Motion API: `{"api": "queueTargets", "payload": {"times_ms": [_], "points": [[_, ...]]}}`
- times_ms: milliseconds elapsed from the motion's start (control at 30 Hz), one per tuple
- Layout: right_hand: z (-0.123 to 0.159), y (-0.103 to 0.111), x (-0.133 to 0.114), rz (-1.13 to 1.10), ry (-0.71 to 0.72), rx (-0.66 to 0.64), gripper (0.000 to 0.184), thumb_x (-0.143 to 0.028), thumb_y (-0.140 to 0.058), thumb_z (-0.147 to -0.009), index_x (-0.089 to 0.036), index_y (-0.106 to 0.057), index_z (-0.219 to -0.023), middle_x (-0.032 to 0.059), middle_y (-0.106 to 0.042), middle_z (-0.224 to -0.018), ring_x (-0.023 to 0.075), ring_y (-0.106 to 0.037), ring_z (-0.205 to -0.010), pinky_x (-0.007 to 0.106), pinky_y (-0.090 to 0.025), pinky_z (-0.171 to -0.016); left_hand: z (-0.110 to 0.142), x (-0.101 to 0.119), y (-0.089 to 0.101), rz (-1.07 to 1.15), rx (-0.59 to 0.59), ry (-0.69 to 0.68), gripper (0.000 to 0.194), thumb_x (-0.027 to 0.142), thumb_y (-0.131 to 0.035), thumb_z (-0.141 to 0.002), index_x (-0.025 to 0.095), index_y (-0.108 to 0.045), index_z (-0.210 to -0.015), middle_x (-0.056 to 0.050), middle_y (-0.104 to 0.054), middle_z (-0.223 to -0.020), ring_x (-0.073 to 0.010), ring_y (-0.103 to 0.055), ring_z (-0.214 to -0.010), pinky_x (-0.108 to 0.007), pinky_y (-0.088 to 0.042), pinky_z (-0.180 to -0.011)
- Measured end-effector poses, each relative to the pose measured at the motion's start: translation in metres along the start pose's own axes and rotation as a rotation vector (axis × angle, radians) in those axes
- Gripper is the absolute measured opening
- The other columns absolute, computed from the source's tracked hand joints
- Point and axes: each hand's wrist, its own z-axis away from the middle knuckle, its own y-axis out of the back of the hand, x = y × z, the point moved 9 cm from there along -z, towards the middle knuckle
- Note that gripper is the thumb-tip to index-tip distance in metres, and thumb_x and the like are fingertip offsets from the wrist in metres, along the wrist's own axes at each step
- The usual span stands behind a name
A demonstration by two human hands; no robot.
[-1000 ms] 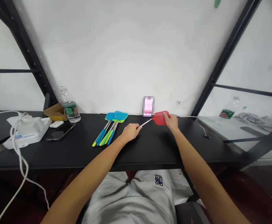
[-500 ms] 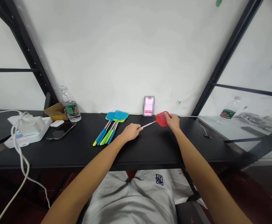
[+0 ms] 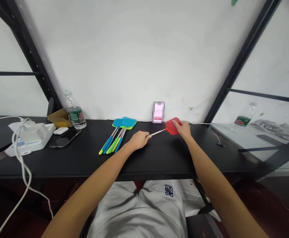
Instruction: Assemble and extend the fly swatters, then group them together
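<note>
A fly swatter (image 3: 170, 127) with a red mesh head and a thin metal shaft is held between my two hands above the black table (image 3: 156, 158). My left hand (image 3: 138, 140) is closed around its handle end, which the fingers hide. At the head, my right hand (image 3: 183, 129) grips the red mesh, thumb on top. Left of my left hand lies a bunch of several fly swatters (image 3: 128, 122) with blue and green heads, their blue, green and yellow handles pointing toward me.
Against the wall leans a lit phone (image 3: 158, 113), its screen blurred. Further left are a water bottle (image 3: 76, 115), a dark phone (image 3: 65, 138), a white earbud case (image 3: 61, 131), an open cardboard box (image 3: 60, 117) and a white power strip (image 3: 32, 142) with cables. A short cable (image 3: 218, 142) lies at right.
My right hand has shifted very slightly left on the red mesh head. The left hand and the other swatters have stayed put.
</note>
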Motion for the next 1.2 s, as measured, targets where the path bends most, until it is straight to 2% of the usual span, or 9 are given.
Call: {"api": "queueTargets", "payload": {"times_ms": [200, 333, 533, 733, 1000, 1100, 1200], "points": [[0.002, -0.007, 0.001, -0.003, -0.056, -0.106, 0.054, -0.068, -0.057, -0.072, -0.015, -0.066, -0.068, 0.006, -0.063, -0.063, 0.0187, -0.055, -0.061, 0.028, -0.038, -0.057, 0.003, 0.004, 0.003, -0.087, 0.007, -0.014, 0.038, 0.043, -0.037, -0.096, 0.021, -0.062, -0.078, -0.008, -0.067, -0.081, -0.0208, -0.06, -0.076, -0.028, -0.033, -0.063], [0.006, -0.015, 0.002, 0.009, -0.1, -0.184, 0.053, -0.069, -0.059, -0.071, -0.016, -0.063, -0.062, 0.0056, -0.061, -0.06, 0.0182, -0.054, -0.057, 0.029, -0.038, -0.055, 0.003, 0.006, 0.002, -0.116, 0.005, -0.006, 0.036, 0.042, -0.037, -0.096, 0.021, -0.063, -0.083, -0.008, -0.067, -0.085, -0.0213, -0.061, -0.08, -0.028, -0.037, -0.068], [0.009, -0.019, -0.001, 0.059, -0.101, -0.191, 0.052, -0.068, -0.059, -0.071, -0.018, -0.058, -0.058, 0.0052, -0.06, -0.06, 0.018, -0.053, -0.057, 0.03, -0.037, -0.055, 0.004, 0.005, 0.002, -0.149, -0.019, 0.018, 0.036, 0.042, -0.036, -0.096, 0.021, -0.064, -0.086, -0.009, -0.068, -0.089, -0.0218, -0.062, -0.085, -0.028, -0.039, -0.071], [0.013, -0.013, -0.012, -0.044, -0.059, -0.127, 0.052, -0.068, -0.059, -0.071, -0.016, -0.063, -0.068, 0.0067, -0.065, -0.067, 0.0196, -0.057, -0.062, 0.03, -0.04, -0.058, 0.005, 0.004, 0.005, -0.124, -0.011, 0.015, 0.038, 0.042, -0.035, -0.096, 0.021, -0.064, -0.084, -0.008, -0.068, -0.085, -0.021, -0.062, -0.081, -0.027, -0.038, -0.067], [0.017, -0.006, -0.026, -0.146, 0.026, -0.06, 0.055, -0.069, -0.059, -0.071, -0.015, -0.063, -0.074, 0.0063, -0.065, -0.07, 0.0188, -0.057, -0.065, 0.028, -0.041, -0.059, 0.003, 0.001, 0.006, 0.055, 0.031, -0.033, 0.038, 0.04, -0.04, -0.094, 0.02, -0.062, -0.072, -0.005, -0.065, -0.072, -0.0169, -0.056, -0.066, -0.027, -0.033, -0.062], [0.013, 0.004, -0.023, -0.209, -0.013, 0.039, 0.054, -0.071, -0.054, -0.074, -0.017, -0.059, -0.074, 0.0049, -0.062, -0.067, 0.0171, -0.055, -0.064, 0.027, -0.041, -0.058, 0.001, 0.003, 0.007, 0.087, 0.063, -0.022, 0.038, 0.041, -0.04, -0.094, 0.02, -0.061, -0.071, -0.004, -0.064, -0.071, -0.0162, -0.054, -0.065, -0.026, -0.032, -0.06], [0.011, 0.011, -0.019, -0.402, -0.107, 0.165, 0.053, -0.073, -0.044, -0.079, -0.02, -0.051, -0.075, 0.0006, -0.053, -0.06, 0.0135, -0.048, -0.054, 0.025, -0.037, -0.048, -0.001, 0.006, 0.011, 0.124, 0.14, 0.006, 0.039, 0.042, -0.038, -0.095, 0.019, -0.06, -0.072, -0.004, -0.063, -0.072, -0.0158, -0.054, -0.064, -0.026, -0.031, -0.06]]}}
